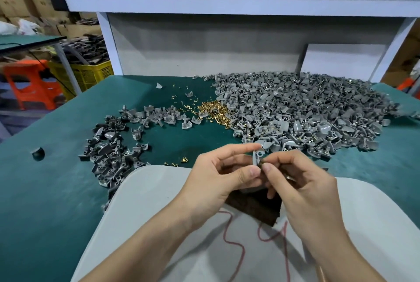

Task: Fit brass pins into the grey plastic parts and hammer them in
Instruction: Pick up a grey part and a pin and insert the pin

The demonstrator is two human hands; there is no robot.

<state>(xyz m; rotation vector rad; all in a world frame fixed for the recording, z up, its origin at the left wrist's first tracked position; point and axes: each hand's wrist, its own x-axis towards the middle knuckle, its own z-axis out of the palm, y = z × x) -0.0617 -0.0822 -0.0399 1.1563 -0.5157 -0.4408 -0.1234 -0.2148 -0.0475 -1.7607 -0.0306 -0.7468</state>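
We take the left hand [218, 174] first: its thumb and forefinger pinch one grey plastic part [258, 155] and hold it upright in the air between the two hands, with the socket side turned towards the right hand, as we read it, so the hole can be seen and reached. The right hand [304, 186] pinches a small brass pin [261, 164] between thumb and forefinger, touching the lower edge of that part. The rest of its fingers are curled out of the way. We judge this to be the fitting step, with hammering not yet due, and we see no hammer. Directly under the hands lies a dark block [256, 206], set in a light grey pad [154, 195]. We suppose it is there as a firm base for striking, close enough that the part need only be lowered. A red cord [236, 243] trails across the pad on the wrist side of the hands. Just beyond the left hand's knuckles a few loose pins [179, 161] sit within easy reach on the green surface [56, 179]. Farther out from the fingertips is the heap of brass pins [212, 108], and beyond the right hand spreads the large heap of grey parts [306, 108], which touches it. A smaller pile of grey parts [111, 156] lies out to the left hand's far side. We cannot tell which pile is finished stock, though brass glints in the large heap.
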